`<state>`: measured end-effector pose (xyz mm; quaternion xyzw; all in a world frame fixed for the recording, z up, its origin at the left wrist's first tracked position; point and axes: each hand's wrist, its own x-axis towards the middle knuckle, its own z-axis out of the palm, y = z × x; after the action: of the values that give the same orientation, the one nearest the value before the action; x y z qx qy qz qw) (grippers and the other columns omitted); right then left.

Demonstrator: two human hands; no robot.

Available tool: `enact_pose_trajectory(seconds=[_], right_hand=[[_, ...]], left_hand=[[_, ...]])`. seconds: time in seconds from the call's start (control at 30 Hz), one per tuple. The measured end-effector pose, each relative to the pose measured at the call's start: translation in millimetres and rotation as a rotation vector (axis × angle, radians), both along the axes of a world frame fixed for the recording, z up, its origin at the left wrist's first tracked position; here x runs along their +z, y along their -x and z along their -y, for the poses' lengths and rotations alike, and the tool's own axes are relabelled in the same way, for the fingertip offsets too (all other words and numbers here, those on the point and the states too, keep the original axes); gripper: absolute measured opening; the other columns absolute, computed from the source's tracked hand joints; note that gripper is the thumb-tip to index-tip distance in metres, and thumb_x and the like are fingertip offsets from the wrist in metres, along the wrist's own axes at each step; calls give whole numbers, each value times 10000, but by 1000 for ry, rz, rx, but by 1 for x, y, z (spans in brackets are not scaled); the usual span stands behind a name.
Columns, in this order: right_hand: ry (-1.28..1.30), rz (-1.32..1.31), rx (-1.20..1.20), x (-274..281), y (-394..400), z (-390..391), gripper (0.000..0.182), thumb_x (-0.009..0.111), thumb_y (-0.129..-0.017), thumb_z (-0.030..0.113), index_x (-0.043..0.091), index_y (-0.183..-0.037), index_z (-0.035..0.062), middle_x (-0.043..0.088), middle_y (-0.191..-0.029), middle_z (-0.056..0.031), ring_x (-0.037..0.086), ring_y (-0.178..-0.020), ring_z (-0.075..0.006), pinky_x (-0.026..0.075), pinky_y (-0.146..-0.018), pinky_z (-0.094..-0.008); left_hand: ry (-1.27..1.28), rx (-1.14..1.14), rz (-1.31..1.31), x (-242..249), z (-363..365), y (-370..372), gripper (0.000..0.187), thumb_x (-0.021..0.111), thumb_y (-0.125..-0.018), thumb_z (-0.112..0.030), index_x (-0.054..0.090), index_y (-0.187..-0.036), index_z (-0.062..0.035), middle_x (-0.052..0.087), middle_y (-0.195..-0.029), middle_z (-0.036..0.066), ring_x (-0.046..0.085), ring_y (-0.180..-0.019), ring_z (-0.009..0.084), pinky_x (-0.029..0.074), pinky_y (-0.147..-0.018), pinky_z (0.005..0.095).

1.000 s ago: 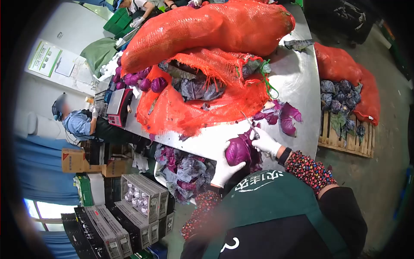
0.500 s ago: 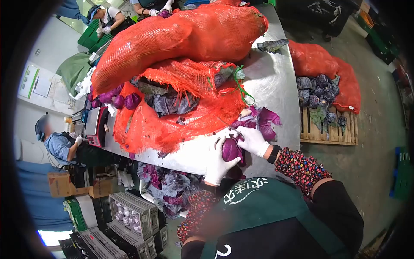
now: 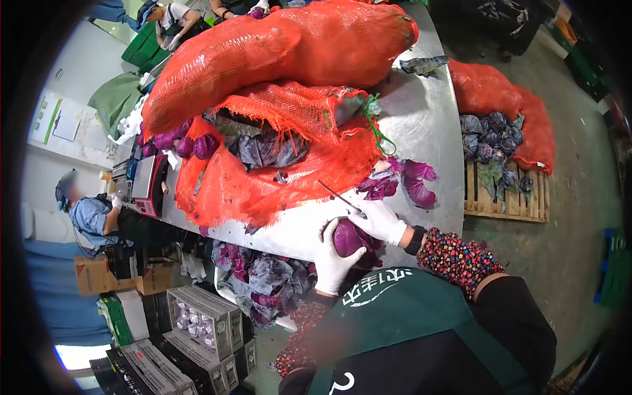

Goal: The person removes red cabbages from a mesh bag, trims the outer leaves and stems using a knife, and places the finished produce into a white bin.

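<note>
My gloved left hand [image 3: 334,261] is wrapped round the left side of a purple cabbage [image 3: 347,238] at the metal table's near edge. In my gloved right hand [image 3: 380,222] is a knife [image 3: 337,196], its thin blade pointing up and left above the cabbage. That hand's fingers lie close to the cabbage's upper right side; whether they touch it is unclear. Loose purple leaves [image 3: 418,183] lie on the table beyond my right hand. An opened red mesh sack [image 3: 289,187] with dark outer leaves [image 3: 266,150] spreads out ahead of my hands.
A full red sack [image 3: 283,56] lies across the table [image 3: 431,118]. Several trimmed cabbages [image 3: 205,146] sit left, near a scale [image 3: 151,187]. Discarded leaves [image 3: 263,280] are heaped below the edge. A pallet [image 3: 507,204] stands right. One co-worker [image 3: 95,217] is left; others are at the top.
The knife blade has lifted clear and now shows above the cabbage. My right hand has shifted slightly, and the cabbage sits a little lower. The view has shifted slightly.
</note>
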<state>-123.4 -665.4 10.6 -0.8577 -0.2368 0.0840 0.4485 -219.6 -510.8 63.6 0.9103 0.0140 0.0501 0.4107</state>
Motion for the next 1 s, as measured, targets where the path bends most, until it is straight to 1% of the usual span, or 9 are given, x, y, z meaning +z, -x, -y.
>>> enact_pose_trajectory(seconds=[0.17,0.33,0.43,0.53,0.7,0.77,0.87,0.97,1.0], right_hand=[[270,49,-214,-10,-18,32,212,605,-858,244,585,-917,42,641,-739,-170,656,-704,-360,516,-619,-447],[26,-204,116,55,30,22,630,715,-748,538,542,-1065,23,627,-940,-174,645,-841,-301,512,-726,-378],[-33,-28,138,42,34,13,499,724,-787,370,552,-1158,85,644,-908,-138,649,-786,-287,516,-684,-379],[-151,-229,246,32,17,18,313,724,-793,256,596,-936,8,635,-739,-130,635,-688,-266,495,-640,-353],[-240,-372,48,8,-9,30,172,696,-828,148,550,-825,57,570,-688,10,527,-549,-72,441,-486,-235],[-109,-495,-58,14,-22,44,249,718,-770,219,579,-841,25,621,-709,-110,610,-672,-187,492,-642,-326],[153,-168,-161,-1,-39,57,246,710,-773,224,611,-892,32,639,-729,-106,641,-722,-276,517,-681,-372],[181,279,-50,23,-24,36,507,695,-763,253,546,-1208,61,603,-1030,-147,627,-900,-298,532,-729,-396],[258,106,25,37,-17,23,585,669,-775,278,484,-1296,86,560,-1099,-160,609,-964,-309,536,-767,-402]], left_hand=[[92,136,-25,-13,-11,23,894,879,-596,-278,397,-1312,-45,412,-1285,208,454,-1200,357,395,-1019,421],[47,161,-45,-4,-6,15,896,879,-598,-311,393,-1288,-12,479,-1210,202,476,-1163,358,405,-989,434],[-19,105,-36,-4,-5,8,901,876,-593,-310,393,-1290,-6,476,-1206,201,484,-1143,364,409,-975,436],[-32,83,-77,-1,-12,6,915,879,-588,-281,384,-1307,-6,483,-1209,201,501,-1139,350,421,-976,416],[189,-26,-51,-22,-40,21,904,880,-595,-192,375,-1326,-30,452,-1258,162,489,-1178,271,428,-996,381],[223,-21,-94,-5,-43,33,924,864,-610,-140,325,-1353,-41,441,-1263,149,483,-1174,251,437,-992,378],[715,159,-182,-1,-53,52,938,827,-649,-75,236,-1378,-62,422,-1278,166,484,-1167,249,461,-970,370],[585,258,-193,-7,-53,52,911,824,-656,-66,254,-1367,-63,418,-1286,171,484,-1170,248,465,-966,367],[580,271,-169,-17,-53,50,925,839,-648,-71,262,-1370,-60,419,-1289,168,485,-1168,251,459,-973,366]])
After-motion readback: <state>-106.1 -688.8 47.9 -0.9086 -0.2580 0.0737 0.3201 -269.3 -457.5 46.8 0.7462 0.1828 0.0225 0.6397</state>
